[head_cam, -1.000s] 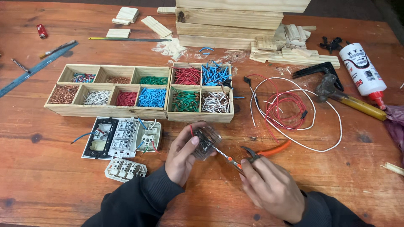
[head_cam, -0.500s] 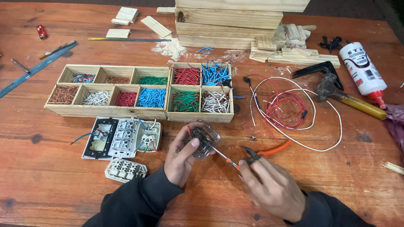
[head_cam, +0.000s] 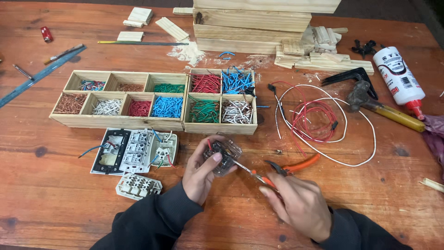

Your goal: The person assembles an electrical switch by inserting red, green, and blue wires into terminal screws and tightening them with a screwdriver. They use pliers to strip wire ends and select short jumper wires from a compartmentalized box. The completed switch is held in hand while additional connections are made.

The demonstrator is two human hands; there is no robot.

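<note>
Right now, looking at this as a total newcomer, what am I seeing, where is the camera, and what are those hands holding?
There is no machine here: a person works with bare hands, and the one camera sits on their head, looking down at a wooden table. The left hand holds a small clear switch module. The right hand holds a thin orange-handled screwdriver, its tip at the module. Orange-handled pliers lie just beyond that hand. Further back stand two wooden compartment trays of cut wire pieces sorted by colour. To the left lie white switch parts. To the right are loops of red and white wire, a hammer and a white glue bottle. Wood planks and offcuts are stacked at the far edge.
</note>
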